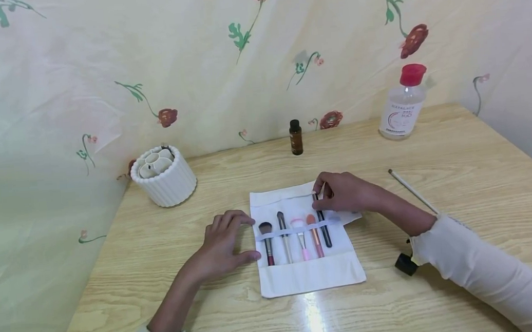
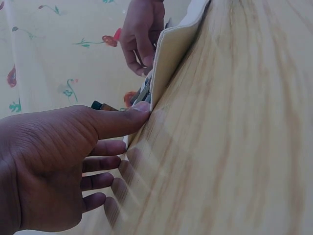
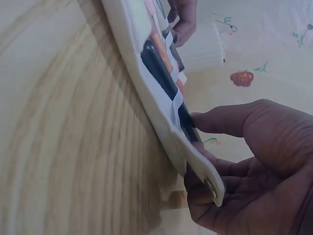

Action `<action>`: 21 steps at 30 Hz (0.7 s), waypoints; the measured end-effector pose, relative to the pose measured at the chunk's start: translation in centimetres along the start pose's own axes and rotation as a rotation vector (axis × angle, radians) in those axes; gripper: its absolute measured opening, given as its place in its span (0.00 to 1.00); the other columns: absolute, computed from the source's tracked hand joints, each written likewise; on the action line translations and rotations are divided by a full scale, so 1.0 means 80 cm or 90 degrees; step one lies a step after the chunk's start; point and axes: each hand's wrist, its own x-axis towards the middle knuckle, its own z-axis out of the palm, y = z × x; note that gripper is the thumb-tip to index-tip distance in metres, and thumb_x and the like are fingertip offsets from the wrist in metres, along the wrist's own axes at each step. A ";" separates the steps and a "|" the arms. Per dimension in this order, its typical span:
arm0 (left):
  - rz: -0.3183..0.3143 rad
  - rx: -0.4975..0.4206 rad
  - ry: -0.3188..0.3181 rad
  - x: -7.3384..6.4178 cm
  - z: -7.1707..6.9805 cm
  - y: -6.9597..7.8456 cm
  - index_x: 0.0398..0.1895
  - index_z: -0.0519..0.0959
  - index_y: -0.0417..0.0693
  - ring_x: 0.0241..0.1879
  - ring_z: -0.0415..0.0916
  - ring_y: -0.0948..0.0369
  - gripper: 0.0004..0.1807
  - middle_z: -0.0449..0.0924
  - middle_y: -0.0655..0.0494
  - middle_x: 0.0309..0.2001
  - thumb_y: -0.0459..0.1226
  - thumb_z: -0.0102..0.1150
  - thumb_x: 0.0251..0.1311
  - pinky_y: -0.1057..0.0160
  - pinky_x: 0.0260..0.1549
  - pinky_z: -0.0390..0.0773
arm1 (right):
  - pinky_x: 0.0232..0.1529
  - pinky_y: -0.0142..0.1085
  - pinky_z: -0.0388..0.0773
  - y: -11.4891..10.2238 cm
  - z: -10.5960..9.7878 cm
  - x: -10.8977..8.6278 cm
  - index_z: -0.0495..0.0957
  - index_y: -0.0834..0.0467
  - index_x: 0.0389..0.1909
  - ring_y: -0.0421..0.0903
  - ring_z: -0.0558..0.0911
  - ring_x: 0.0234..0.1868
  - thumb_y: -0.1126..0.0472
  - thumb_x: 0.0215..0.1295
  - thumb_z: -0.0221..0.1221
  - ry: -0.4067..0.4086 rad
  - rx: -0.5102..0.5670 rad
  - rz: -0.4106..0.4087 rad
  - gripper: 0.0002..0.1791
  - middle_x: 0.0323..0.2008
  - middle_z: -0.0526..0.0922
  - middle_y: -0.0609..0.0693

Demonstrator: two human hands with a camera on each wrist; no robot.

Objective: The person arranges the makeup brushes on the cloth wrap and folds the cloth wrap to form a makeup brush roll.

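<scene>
A white cloth brush roll [image 1: 311, 278] lies unfolded on the table. Across its middle runs an elastic band holding several makeup brushes: a fluffy dark brush [image 1: 265, 229], a slim brush [image 1: 281, 221], a pink-and-white brush [image 1: 302, 240] and an orange-tipped brush [image 1: 314, 232]. My right hand [image 1: 342, 191] pinches the upper part of a black makeup brush [image 1: 325, 228]; its handle [image 3: 159, 68] passes under the band. My left hand [image 1: 222, 243] rests at the roll's left edge, fingers spread, thumb [image 2: 122, 122] touching that edge. The right fingers hide the black brush's tip.
A thin light stick with a dark tip [image 1: 408, 187] lies to the right, partly behind the right forearm. Farther back stand a white ribbed holder [image 1: 169, 180], a small brown bottle [image 1: 296, 140] and a clear red-capped bottle [image 1: 401, 110], before a floral-patterned cloth [image 1: 203, 62].
</scene>
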 end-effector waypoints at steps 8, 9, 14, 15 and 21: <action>0.003 0.001 -0.001 -0.001 0.000 -0.002 0.66 0.69 0.53 0.62 0.55 0.54 0.39 0.59 0.57 0.67 0.56 0.72 0.54 0.45 0.56 0.57 | 0.33 0.38 0.72 -0.004 0.006 -0.008 0.77 0.57 0.43 0.43 0.74 0.31 0.45 0.64 0.66 -0.034 -0.074 -0.021 0.20 0.31 0.78 0.47; 0.003 0.000 0.000 -0.001 -0.001 -0.002 0.66 0.69 0.53 0.62 0.55 0.54 0.39 0.59 0.58 0.67 0.56 0.72 0.54 0.45 0.56 0.57 | 0.32 0.37 0.71 -0.005 0.005 -0.009 0.77 0.56 0.43 0.43 0.74 0.30 0.44 0.64 0.66 -0.038 -0.085 -0.023 0.20 0.30 0.78 0.47; 0.004 0.003 0.010 -0.001 -0.003 -0.003 0.66 0.69 0.53 0.61 0.56 0.54 0.39 0.60 0.58 0.67 0.56 0.72 0.53 0.46 0.56 0.57 | 0.29 0.37 0.69 -0.010 0.003 -0.013 0.78 0.52 0.37 0.43 0.73 0.27 0.46 0.67 0.64 -0.058 -0.112 -0.046 0.14 0.26 0.76 0.46; 0.004 0.003 0.010 -0.001 -0.003 -0.004 0.66 0.69 0.53 0.61 0.56 0.53 0.39 0.60 0.58 0.67 0.56 0.72 0.53 0.45 0.56 0.57 | 0.29 0.37 0.69 -0.011 0.003 -0.014 0.79 0.52 0.36 0.43 0.73 0.27 0.47 0.68 0.64 -0.062 -0.110 -0.052 0.12 0.25 0.76 0.45; -0.002 -0.003 -0.006 0.000 -0.003 -0.003 0.67 0.69 0.53 0.63 0.55 0.54 0.39 0.59 0.58 0.67 0.57 0.70 0.55 0.46 0.57 0.56 | 0.31 0.38 0.72 -0.009 -0.007 -0.016 0.82 0.50 0.37 0.42 0.75 0.28 0.53 0.73 0.59 -0.041 -0.104 -0.062 0.07 0.27 0.79 0.43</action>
